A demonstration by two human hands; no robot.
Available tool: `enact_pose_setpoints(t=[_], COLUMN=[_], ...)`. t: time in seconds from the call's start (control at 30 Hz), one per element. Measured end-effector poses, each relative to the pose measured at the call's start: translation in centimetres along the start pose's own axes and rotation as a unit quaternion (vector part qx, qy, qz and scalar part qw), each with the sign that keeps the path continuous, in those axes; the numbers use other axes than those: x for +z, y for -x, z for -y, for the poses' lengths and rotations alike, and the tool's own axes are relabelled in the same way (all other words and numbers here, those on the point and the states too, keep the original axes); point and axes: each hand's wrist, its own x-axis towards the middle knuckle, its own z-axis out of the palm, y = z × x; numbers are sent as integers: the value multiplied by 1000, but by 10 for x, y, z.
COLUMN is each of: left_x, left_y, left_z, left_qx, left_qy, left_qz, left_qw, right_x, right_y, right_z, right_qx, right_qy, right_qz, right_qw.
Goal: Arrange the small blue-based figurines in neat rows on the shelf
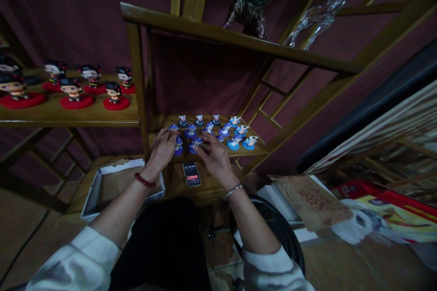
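Note:
Small purple figurines stand in rows on a wooden shelf (pixel 259 149) in front of me. My left hand (pixel 163 149), with a dark red bead bracelet, has its curled fingers at a purple figurine (pixel 178 146) at the left end; the fingers partly cover that end. My right hand (pixel 215 157), with a silver bracelet, reaches in from the right. Its thumb and fingers are bent around the side of a front-row purple figurine (pixel 195 145). Behind stand black-based figurines (pixel 199 121); to the right are blue-based figurines (pixel 250 142).
A lit phone (pixel 191 174) lies on the lower board, beside an open shallow box (pixel 119 177). Red-based figurines (pixel 74 91) fill the left shelf. A dark statue (pixel 254 0) and a clear deer figure (pixel 322 11) stand above. A black round stool (pixel 293 241) is at my right.

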Motion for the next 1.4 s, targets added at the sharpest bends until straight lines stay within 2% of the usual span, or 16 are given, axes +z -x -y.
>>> enact_pose_setpoints(t=[0.17, 0.23, 0.37, 0.53, 0.7, 0.97, 1.1, 1.4], left_x=[0, 0, -1, -1, -1, 0, -2, -3], left_y=[3, 4, 5, 6, 5, 5, 5, 6], left_z=[-2, -3, -6, -8, -8, -7, -9, -11], left_qx=[13, 15, 9, 6, -5, -5, 9, 2], left_qy=[-20, -25, -30, -29, -25, -26, -26, -29], left_qz=[3, 1, -4, -10, -9, -7, 1, 0], left_qw=[1000, 1000, 999, 1000, 1000, 1000, 1000, 1000], right_x=[-20, -25, -27, -22, -15, -6, -5, -2], right_y=[-10, -21, -48, -77, -93, -108, -111, -111], right_z=[5, 9, 15, 18, 17, 20, 22, 24], right_qx=[-59, -81, -110, -155, -152, -157, -156, -152], right_qy=[45, 50, 103, 185, 211, 269, 288, 293], right_qz=[-41, -34, 24, 123, 208, 271, 285, 288], right_qw=[996, 995, 988, 963, 943, 911, 901, 899])
